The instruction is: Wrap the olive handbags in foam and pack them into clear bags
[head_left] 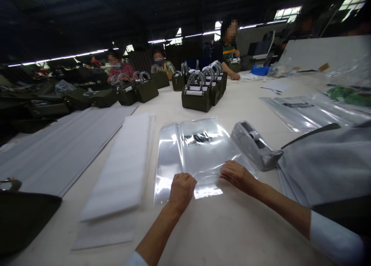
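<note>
A stack of clear plastic bags (199, 150) with dark print lies flat on the pale table (214, 235). My left hand (182, 188) is at the near edge of the bags, its fingers curled together; whether it pinches the plastic is hidden. At the near right part of the bags is my right hand (236, 175), also with curled fingers, slightly blurred; what they hold, if anything, cannot be made out. A grey tape dispenser (255, 146) stands just beyond and right of my right hand.
White foam sheets (121, 169) and grey sheets (69, 142) lie on the left. Dark green handbags (195, 100) stand farther back. Grey fabric (327, 161) is at the right, more plastic bags (313, 109) behind it. A person (228, 49) sits across the table.
</note>
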Available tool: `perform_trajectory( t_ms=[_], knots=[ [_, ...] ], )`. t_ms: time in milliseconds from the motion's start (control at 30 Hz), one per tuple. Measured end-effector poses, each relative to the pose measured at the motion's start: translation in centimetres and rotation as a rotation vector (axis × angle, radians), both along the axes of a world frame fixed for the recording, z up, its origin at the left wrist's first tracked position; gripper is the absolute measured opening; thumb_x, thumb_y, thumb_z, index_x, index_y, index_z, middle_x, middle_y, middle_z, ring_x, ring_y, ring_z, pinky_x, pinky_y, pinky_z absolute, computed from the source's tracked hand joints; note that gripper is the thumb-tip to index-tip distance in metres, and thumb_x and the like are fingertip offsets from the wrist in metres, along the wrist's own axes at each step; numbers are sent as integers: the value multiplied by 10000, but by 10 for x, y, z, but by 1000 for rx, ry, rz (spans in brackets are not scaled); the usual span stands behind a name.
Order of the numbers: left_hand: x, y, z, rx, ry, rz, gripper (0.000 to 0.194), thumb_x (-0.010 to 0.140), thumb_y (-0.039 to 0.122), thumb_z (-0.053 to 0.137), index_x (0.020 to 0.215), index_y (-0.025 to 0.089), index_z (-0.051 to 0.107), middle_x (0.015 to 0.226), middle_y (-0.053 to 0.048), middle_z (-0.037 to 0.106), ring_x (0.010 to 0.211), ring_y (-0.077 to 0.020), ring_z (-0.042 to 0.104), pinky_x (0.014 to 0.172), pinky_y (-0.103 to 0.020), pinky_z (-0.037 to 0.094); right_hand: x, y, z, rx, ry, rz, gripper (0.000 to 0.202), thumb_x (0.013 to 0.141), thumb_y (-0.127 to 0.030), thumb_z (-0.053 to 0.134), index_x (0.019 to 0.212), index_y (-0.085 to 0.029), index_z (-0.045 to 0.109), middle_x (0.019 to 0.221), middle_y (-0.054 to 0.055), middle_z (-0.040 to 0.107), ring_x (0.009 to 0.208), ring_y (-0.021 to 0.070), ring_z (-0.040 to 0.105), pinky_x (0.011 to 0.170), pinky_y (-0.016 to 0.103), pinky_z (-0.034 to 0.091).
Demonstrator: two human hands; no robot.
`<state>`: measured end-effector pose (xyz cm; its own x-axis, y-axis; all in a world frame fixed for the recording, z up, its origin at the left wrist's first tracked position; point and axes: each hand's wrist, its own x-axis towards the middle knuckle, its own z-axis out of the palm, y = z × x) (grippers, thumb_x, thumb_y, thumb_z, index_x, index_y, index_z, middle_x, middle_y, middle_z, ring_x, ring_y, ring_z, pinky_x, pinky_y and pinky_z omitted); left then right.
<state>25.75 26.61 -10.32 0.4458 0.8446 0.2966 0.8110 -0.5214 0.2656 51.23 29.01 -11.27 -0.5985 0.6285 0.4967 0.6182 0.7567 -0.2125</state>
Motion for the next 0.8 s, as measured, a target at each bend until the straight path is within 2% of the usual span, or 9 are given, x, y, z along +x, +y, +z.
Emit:
perform_trajectory(
  t_ms=[100, 200, 300, 367, 433, 500, 667, 800],
  knots=[
    [4, -3, 5, -3, -1, 1, 177, 847, 307, 473, 895, 173, 579, 884, -55, 612, 839, -185, 551, 781, -363, 413, 1, 1, -3, 22, 19, -35, 173, 879, -249, 459, 742, -161, 519, 681, 42, 543, 682, 143, 497, 680, 287, 403],
    [14, -5, 11, -17, 14, -7, 372, 799, 425, 535, 1085, 188, 525, 1059, -72, 586, 970, -210, 529, 855, -393, 388, 1, 3, -3, 45, 20, -32, 175, 876, -258, 466, 736, -164, 512, 680, 35, 540, 680, 140, 500, 722, 300, 418],
    [24, -2, 14, -61, 63, 21, 239, 877, 344, 414, 925, 200, 599, 926, -58, 618, 870, -189, 562, 811, -387, 402, -2, 4, 2, 70, -13, 5, 192, 880, -256, 455, 716, -171, 508, 655, 13, 525, 659, 124, 496, 823, 329, 411],
    [28, 1, 14, -104, 109, 34, 296, 895, 286, 366, 775, 181, 615, 797, -51, 617, 761, -171, 570, 750, -369, 418, -4, 4, 7, 89, -42, 23, 205, 882, -255, 450, 704, -171, 506, 638, 4, 508, 639, 116, 483, 855, 339, 401],
    [31, 4, 13, -154, 154, 34, 299, 888, 273, 389, 712, 159, 603, 713, -32, 599, 683, -147, 561, 698, -340, 434, -6, 3, 10, 109, -71, 38, 213, 880, -259, 449, 695, -171, 504, 633, 2, 496, 631, 114, 470, 855, 337, 405],
    [34, 6, 11, -201, 189, 38, 258, 872, 289, 444, 718, 143, 589, 692, -8, 585, 659, -124, 552, 670, -311, 448, -7, 3, 12, 129, -102, 53, 211, 877, -257, 451, 692, -170, 504, 630, 2, 487, 632, 115, 461, 853, 334, 408],
    [40, 9, 8, -250, 217, 59, 203, 868, 314, 473, 837, 143, 578, 805, -9, 593, 741, -116, 561, 699, -304, 469, -5, 3, 11, 164, -158, 63, 202, 869, -246, 461, 685, -171, 502, 635, 1, 484, 632, 113, 448, 867, 341, 409],
    [27, 13, 10, -251, 234, 63, 194, 861, 291, 489, 789, 131, 573, 776, -3, 584, 739, -119, 560, 716, -317, 467, 6, 0, 12, 180, -160, 16, 203, 865, -223, 471, 671, -165, 494, 612, -3, 479, 609, 107, 451, 858, 348, 423]
  ],
)
